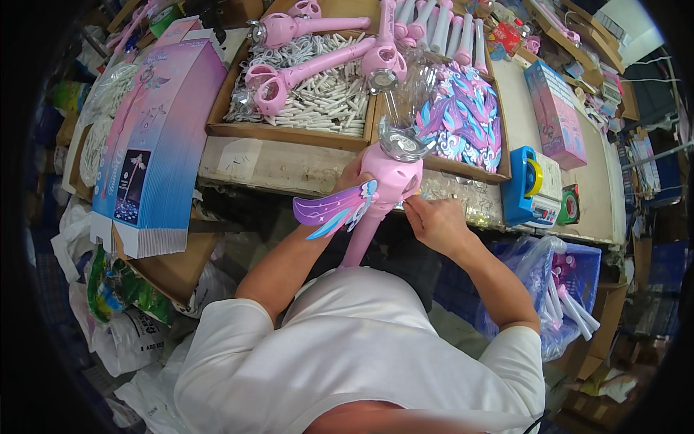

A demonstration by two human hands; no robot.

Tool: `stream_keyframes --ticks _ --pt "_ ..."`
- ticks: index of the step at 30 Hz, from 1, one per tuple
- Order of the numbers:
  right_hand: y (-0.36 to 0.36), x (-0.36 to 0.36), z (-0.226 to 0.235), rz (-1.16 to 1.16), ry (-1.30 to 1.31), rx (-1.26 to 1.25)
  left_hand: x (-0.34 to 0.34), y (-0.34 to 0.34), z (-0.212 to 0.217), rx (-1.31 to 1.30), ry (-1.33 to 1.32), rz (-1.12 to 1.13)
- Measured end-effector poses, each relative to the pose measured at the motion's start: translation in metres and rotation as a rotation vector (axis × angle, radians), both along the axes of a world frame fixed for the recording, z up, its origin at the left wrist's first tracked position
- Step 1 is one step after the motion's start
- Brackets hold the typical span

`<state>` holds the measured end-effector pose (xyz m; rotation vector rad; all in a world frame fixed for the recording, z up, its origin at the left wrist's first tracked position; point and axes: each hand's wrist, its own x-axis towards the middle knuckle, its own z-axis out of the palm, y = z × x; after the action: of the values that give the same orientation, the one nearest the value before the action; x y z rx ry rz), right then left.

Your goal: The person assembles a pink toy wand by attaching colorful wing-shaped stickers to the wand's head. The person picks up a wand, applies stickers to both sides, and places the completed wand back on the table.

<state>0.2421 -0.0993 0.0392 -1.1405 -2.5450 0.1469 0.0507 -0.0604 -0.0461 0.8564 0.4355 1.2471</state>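
A pink toy wand [396, 175] stands in front of my body, its round head up and its handle pointing down toward my lap. A clear and silver cap [405, 143] tops the head. From its left side sticks out a purple and blue wing [336, 207]. My left hand [352, 175] is wrapped around the back of the wand's head, its fingers partly hidden. Against the head's right side my right hand [439, 224] is closed in a pinch. Whatever lies between those fingertips is mostly covered.
Cardboard trays on the bench hold white sticklike parts [318, 108], more pink wands [289, 83] and purple-blue wing pieces [463, 119]. Folded printed cartons [163, 145] stack at left. A blue tape dispenser [531, 188] sits right, above a blue crate [578, 271].
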Motion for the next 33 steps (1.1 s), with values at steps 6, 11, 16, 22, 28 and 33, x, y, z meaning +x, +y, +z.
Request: stream_keyframes --ticks 6,11,16,22,28,33 --pt "-0.001 -0.001 0.004 -0.026 -0.077 -0.029 -0.001 0.003 -0.007 -0.021 -0.022 -0.019" --pt "0.001 -0.001 0.017 -0.099 -0.095 -0.203 -0.007 0.008 -0.015 -0.085 -0.081 -0.048" --pt "-0.006 0.007 -0.019 -0.219 0.391 -0.460 -0.040 0.009 -0.034 -0.305 -0.246 -0.077" --pt "-0.027 -0.055 -0.120 -0.285 0.999 -0.991 -0.059 0.020 -0.055 -0.263 -0.510 -0.220" --pt "-0.026 -0.079 -0.118 -0.064 0.789 -1.174 -0.055 -0.002 -0.037 -0.440 -0.289 0.062" --pt "-0.031 -0.082 -0.136 -0.101 0.877 -1.114 -0.048 -0.054 -0.051 -0.320 -0.039 0.154"
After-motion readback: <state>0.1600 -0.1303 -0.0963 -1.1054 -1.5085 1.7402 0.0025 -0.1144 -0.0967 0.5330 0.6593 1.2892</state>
